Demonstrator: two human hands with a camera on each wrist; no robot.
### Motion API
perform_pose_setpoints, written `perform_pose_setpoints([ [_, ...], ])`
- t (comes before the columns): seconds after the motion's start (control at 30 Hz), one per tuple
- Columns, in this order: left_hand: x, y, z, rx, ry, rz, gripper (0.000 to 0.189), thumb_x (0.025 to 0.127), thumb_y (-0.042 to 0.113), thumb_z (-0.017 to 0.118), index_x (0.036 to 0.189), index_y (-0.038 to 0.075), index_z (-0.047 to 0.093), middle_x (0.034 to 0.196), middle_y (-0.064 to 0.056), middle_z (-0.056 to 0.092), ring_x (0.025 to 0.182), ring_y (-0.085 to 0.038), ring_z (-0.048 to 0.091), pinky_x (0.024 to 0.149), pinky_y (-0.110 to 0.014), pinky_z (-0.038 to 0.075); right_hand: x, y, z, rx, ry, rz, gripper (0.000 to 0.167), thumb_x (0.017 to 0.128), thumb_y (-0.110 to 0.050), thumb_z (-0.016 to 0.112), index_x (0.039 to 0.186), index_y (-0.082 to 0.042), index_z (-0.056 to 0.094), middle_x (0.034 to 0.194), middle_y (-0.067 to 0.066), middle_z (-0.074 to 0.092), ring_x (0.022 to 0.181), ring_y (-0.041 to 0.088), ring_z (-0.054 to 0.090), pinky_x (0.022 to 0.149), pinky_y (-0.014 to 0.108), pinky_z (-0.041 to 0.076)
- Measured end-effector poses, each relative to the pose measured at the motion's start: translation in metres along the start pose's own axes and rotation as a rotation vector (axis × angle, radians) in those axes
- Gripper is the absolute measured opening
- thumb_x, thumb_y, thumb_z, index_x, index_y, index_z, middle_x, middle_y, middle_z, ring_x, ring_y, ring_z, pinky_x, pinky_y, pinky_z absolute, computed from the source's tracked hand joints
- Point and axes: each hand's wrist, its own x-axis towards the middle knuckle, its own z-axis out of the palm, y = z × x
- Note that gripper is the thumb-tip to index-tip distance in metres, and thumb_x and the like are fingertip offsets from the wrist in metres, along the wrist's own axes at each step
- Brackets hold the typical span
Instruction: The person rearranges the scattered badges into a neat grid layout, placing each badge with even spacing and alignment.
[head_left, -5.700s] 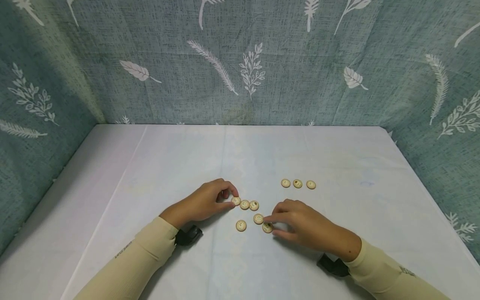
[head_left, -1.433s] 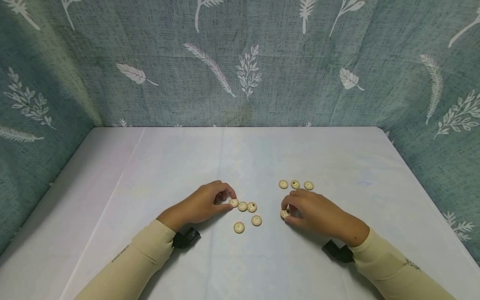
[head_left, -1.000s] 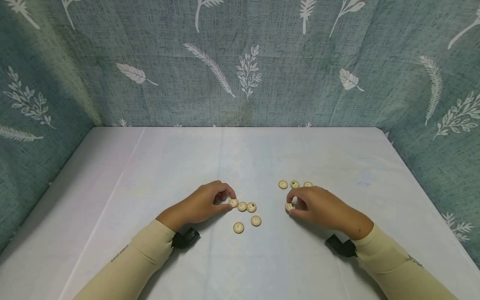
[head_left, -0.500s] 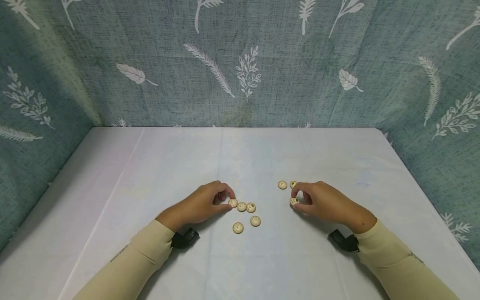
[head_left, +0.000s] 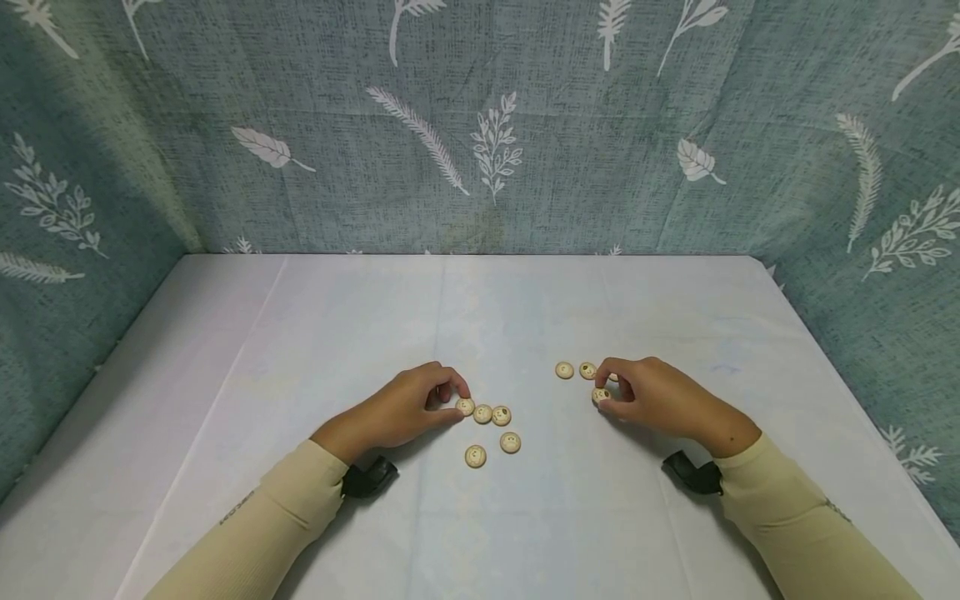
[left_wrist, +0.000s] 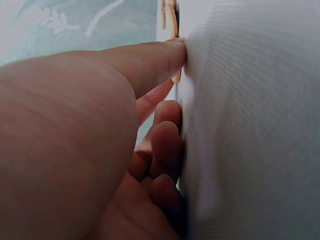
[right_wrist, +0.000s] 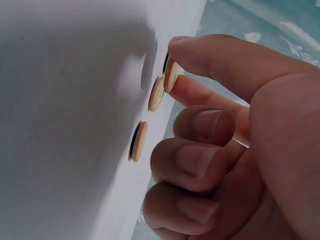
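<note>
In the head view my left hand (head_left: 416,408) pinches a round wooden button (head_left: 465,407) between thumb and index finger. That button heads a touching row, with a second button (head_left: 483,414) and a dark-spotted one (head_left: 501,416) to its right. My right hand (head_left: 660,400) pinches another dark-spotted button (head_left: 601,397) by its edges, just on the near side of a second row. From that row a plain button (head_left: 564,370) and a spotted one (head_left: 588,371) show; the right fingers mostly cover the third. In the right wrist view the held button (right_wrist: 171,75) sits between thumb and index finger.
Two loose buttons lie on the near side of the left row, one lower left (head_left: 476,456) and one to its right (head_left: 510,442). A white cloth (head_left: 337,308) covers the table. Behind stands a green leaf-patterned curtain (head_left: 330,100).
My right hand has carried its spotted button away from the loose ones, to the right and farther back, up to the right row. The left hand stays on its button.
</note>
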Motion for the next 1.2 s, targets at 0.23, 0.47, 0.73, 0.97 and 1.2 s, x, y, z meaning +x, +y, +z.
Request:
perform_pose_setpoints([
  [0.23, 0.0, 0.0, 0.0, -0.001, -0.003, -0.002, 0.02, 0.089, 0.022, 0.077, 0.106, 0.021, 0.066, 0.088, 0.004, 0.053, 0.08, -0.01, 0.048, 0.072, -0.024, 0.043, 0.0, 0.005, -0.001, -0.006, -0.013, 0.011, 0.019, 0.091, -0.018, 0.074, 0.106, -0.014, 0.064, 0.064, -0.006, 0.048, 0.054, 0.007, 0.041, 0.052, 0.023, 0.035],
  [0.47, 0.0, 0.0, -0.001, 0.003, -0.006, -0.002, 0.02, 0.09, 0.022, 0.077, 0.106, 0.02, 0.066, 0.089, 0.004, 0.053, 0.08, -0.01, 0.047, 0.072, -0.024, 0.043, 0.001, 0.008, -0.002, -0.015, 0.003, 0.01, 0.017, 0.09, -0.018, 0.074, 0.104, -0.015, 0.064, 0.063, -0.006, 0.047, 0.055, 0.007, 0.041, 0.052, 0.024, 0.035],
  [0.73, 0.0, 0.002, -0.001, 0.004, -0.008, -0.008, 0.02, 0.089, 0.023, 0.077, 0.106, 0.022, 0.065, 0.088, 0.005, 0.053, 0.081, -0.011, 0.048, 0.073, -0.024, 0.043, 0.001, 0.012, -0.003, -0.022, -0.001, 0.026, 0.017, 0.089, -0.016, 0.074, 0.102, -0.015, 0.065, 0.064, -0.005, 0.048, 0.055, 0.008, 0.042, 0.052, 0.024, 0.035],
  [0.97, 0.0, 0.002, 0.0, 0.005, -0.006, -0.01, 0.02, 0.089, 0.023, 0.077, 0.106, 0.021, 0.065, 0.088, 0.005, 0.052, 0.081, -0.011, 0.048, 0.073, -0.023, 0.043, 0.001, 0.015, -0.006, -0.019, -0.014, 0.023, 0.018, 0.089, -0.016, 0.074, 0.104, -0.014, 0.064, 0.066, -0.005, 0.049, 0.057, 0.008, 0.043, 0.053, 0.024, 0.037],
  [1.2, 0.0, 0.001, -0.001, 0.007, -0.004, -0.004, 0.021, 0.089, 0.022, 0.077, 0.106, 0.021, 0.065, 0.088, 0.005, 0.052, 0.08, -0.011, 0.048, 0.072, -0.024, 0.043, -0.001, 0.019, -0.008, -0.009, -0.016, 0.007, 0.019, 0.088, -0.01, 0.072, 0.104, -0.014, 0.065, 0.064, -0.006, 0.049, 0.056, 0.006, 0.043, 0.053, 0.022, 0.037],
])
